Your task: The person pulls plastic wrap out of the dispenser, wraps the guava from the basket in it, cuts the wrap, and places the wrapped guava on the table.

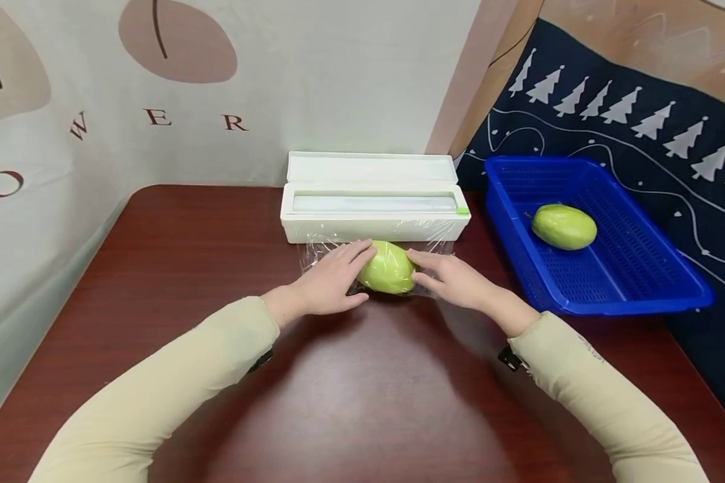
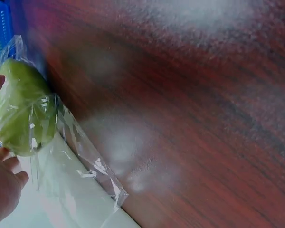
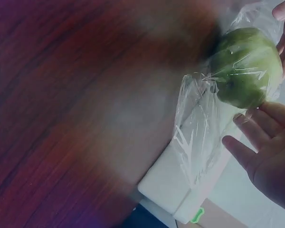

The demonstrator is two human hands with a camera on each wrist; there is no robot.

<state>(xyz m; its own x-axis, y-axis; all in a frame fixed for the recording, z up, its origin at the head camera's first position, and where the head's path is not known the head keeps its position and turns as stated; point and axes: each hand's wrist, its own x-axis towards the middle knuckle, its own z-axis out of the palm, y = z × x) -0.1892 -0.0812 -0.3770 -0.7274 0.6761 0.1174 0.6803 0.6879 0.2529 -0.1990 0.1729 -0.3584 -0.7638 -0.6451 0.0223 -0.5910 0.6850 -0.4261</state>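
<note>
A green melon-like fruit (image 1: 388, 268) lies on the table, covered by clear plastic wrap (image 2: 92, 166) that spreads loosely past both ends. The left hand (image 1: 333, 278) touches the fruit's left end, fingertips over its upper side and thumb spread low near the tabletop. At the opposite end the right hand (image 1: 453, 278) reaches in with extended fingers, their tips at the fruit and film. In the right wrist view, the right hand's fingers (image 3: 244, 154) are spread apart beside the crinkled film. Directly behind the fruit stands a white wrap dispenser box (image 1: 374, 228), its lid raised.
On the right, a blue plastic basket (image 1: 513, 261) holds another green fruit (image 1: 564, 227). The dark red-brown wooden table (image 1: 217, 268) meets a printed cloth backdrop (image 1: 338, 80) behind. A small green tab (image 1: 462, 210) sits at the dispenser's right end.
</note>
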